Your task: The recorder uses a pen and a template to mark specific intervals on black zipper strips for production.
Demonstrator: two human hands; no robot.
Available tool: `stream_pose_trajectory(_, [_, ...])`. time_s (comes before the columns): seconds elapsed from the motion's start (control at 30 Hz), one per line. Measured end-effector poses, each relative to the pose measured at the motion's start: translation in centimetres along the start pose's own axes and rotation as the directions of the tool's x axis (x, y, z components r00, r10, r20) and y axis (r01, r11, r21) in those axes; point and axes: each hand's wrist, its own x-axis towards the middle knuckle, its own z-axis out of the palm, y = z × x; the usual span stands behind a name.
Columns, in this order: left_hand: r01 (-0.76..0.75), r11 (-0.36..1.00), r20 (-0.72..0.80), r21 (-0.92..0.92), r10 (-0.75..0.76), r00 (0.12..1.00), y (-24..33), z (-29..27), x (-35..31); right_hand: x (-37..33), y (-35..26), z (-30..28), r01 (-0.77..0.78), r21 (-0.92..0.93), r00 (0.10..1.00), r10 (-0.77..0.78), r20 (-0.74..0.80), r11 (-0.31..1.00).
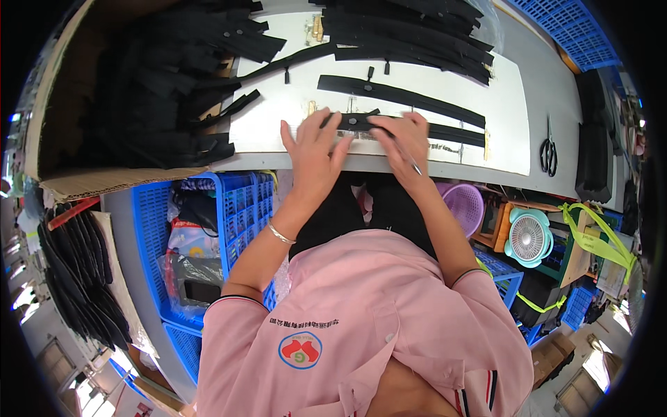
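A black zipper strip [354, 121] with a small grey round dot lies crosswise near the front edge of a white board [278, 149]. My left hand [314, 149] is at its left end, fingers spread and fingertips touching or very close to the strip. My right hand [405, 142] has a slim pen [415, 167] tucked in its fingers, the silvery end pointing back toward me, while its fingertips rest by the strip right of the dot. Just beyond lies another black zipper strip [403, 94] with a grey dot and a pull tab.
A cardboard box [52, 104] heaped with black strips [153, 90] stands at left. More strips [410, 38] are piled at the far side of the board. Black-handled scissors [549, 154] lie at right. Blue baskets [149, 243], a purple basket [464, 207] and a small fan [529, 236] are below table level.
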Motion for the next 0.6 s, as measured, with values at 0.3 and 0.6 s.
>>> stream_pose_trajectory(0.3, [0.007,0.958,-0.186,0.286,0.048,0.981,-10.1,-0.2,11.0,-1.8,4.7,-3.2,-0.15,-0.603,0.968,0.24,0.072,0.783])
stream_pose_trajectory(0.6, [-0.098,0.989,-0.266,0.114,0.126,0.956,-4.1,0.7,10.3,5.0,14.2,-5.1,-0.191,-0.41,0.981,0.189,-0.047,0.892])
